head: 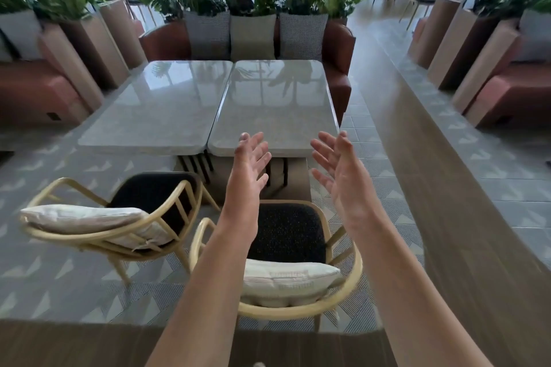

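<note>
One glossy grey stone bench (277,104) stands ahead, past the hands. One yellow bent-frame chair with black speckled seat (286,232) sits directly below, between both forearms, back arc nearest the person; open floor on its right, matching chair (155,194) near its left. One cream striped cushion (286,280) leans against its back. The left hand (250,161) and right hand (340,170) are equally near, fingers spread wide, empty, palms inward.

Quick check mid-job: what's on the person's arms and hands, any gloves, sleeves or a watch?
Nothing worn that shows. The left hand and right hand have no gloves, and no rings are visible. The left forearm and right forearm are uncovered down to the picture's bottom edge: no sleeve, watch or band in view.
</note>
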The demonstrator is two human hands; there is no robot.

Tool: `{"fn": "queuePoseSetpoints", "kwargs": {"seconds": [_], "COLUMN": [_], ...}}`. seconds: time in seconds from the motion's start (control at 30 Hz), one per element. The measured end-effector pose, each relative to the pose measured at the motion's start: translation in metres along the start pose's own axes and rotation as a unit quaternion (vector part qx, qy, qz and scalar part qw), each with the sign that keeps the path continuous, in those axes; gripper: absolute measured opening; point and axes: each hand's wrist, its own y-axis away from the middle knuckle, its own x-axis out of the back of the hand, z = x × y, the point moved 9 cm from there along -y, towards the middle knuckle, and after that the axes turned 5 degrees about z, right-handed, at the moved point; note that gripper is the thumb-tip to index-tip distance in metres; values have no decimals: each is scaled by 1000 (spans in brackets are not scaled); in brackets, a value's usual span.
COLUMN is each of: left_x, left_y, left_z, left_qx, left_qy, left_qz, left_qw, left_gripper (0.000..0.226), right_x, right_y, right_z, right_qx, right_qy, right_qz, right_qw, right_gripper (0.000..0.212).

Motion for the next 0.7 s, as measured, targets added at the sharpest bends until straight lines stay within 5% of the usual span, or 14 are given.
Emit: {"fn": "queuePoseSetpoints", "kwargs": {"seconds": [0.37, 0.7], "left_x": [30, 42], "left_y": [-21, -122], "left_z": [-30, -77], "left_qx": [17, 87], "left_qy": [-3, 3], "left_qz": [84, 46], "left_qw": [996, 995], "left_gripper": [59, 55], "right_x": [31, -11], "right_y": [-22, -101], "right_z": [23, 77], "right_qx": [14, -57], "right_qy": [72, 80], "right_qz": [10, 28], "right_qw": [997, 995], "right_gripper": [55, 44]}}
